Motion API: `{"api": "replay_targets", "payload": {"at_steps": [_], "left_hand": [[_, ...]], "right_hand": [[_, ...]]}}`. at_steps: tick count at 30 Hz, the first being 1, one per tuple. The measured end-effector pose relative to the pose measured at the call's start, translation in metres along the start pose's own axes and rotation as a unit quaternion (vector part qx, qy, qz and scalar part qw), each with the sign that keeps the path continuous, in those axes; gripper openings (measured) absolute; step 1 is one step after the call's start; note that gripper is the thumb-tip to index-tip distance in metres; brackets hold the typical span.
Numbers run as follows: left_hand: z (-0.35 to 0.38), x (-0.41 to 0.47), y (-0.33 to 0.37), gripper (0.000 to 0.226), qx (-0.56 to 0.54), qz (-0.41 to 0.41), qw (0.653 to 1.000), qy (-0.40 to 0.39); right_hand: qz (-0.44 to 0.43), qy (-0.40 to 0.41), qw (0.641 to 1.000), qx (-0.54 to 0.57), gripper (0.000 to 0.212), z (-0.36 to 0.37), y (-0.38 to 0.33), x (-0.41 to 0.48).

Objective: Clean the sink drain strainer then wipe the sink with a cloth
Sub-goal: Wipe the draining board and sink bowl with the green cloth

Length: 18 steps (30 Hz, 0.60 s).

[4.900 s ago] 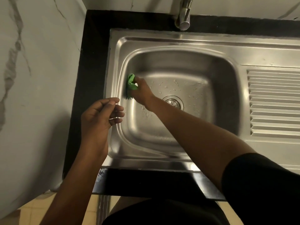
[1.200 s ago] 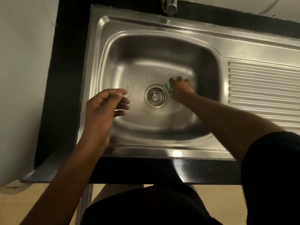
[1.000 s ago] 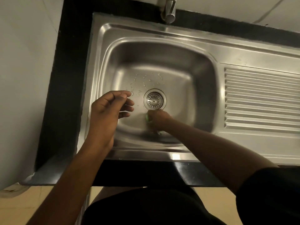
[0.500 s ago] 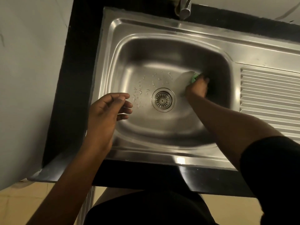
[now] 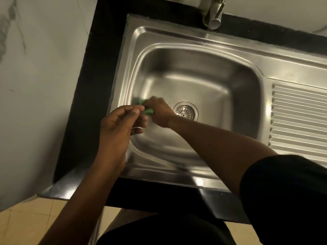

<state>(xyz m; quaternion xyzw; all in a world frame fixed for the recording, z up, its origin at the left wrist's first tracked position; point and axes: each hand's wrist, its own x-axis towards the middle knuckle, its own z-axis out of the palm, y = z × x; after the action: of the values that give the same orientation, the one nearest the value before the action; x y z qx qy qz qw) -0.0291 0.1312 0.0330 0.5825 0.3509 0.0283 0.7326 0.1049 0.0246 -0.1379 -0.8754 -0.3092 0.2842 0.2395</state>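
The steel sink (image 5: 192, 55) fills the middle of the view. Its round drain strainer (image 5: 185, 111) sits in the basin floor. My right hand (image 5: 160, 113) is down in the basin just left of the strainer, gripping a bunched green cloth (image 5: 143, 105) and pressing it against the basin's left side. The cloth is blurred and partly hidden by both hands. My left hand (image 5: 122, 126) hovers over the sink's left rim above the cloth, fingers loosely curled with the thumb near the fingertips, holding nothing.
A steel faucet spout (image 5: 213, 14) hangs over the sink's back edge. A ribbed drainboard (image 5: 299, 117) lies to the right of the basin. A black counter (image 5: 95, 71) borders the sink, with a marble wall (image 5: 35, 76) on the left.
My right hand swept the cloth from the right of the strainer across to the basin's left side. The droplets left of the drain are gone. My left hand stayed hovering.
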Motion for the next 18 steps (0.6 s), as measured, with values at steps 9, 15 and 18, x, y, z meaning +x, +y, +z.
{"api": "replay_targets", "payload": {"at_steps": [9, 15, 18], "left_hand": [[0.001, -0.005, 0.013, 0.020, 0.010, 0.005, 1.000, -0.026], [-0.009, -0.004, 0.011, 0.021, 0.011, -0.002, 1.000, -0.023], [-0.008, -0.003, 0.009, 0.020, 0.010, -0.007, 1.000, -0.025]], "right_hand": [[-0.096, -0.285, 0.951, -0.078, 0.039, -0.019, 0.033, -0.097], [0.052, -0.254, 0.945, -0.199, 0.032, -0.078, 0.101, -0.132], [0.188, -0.063, 0.970, -0.137, 0.023, -0.096, 0.124, -0.121]]}}
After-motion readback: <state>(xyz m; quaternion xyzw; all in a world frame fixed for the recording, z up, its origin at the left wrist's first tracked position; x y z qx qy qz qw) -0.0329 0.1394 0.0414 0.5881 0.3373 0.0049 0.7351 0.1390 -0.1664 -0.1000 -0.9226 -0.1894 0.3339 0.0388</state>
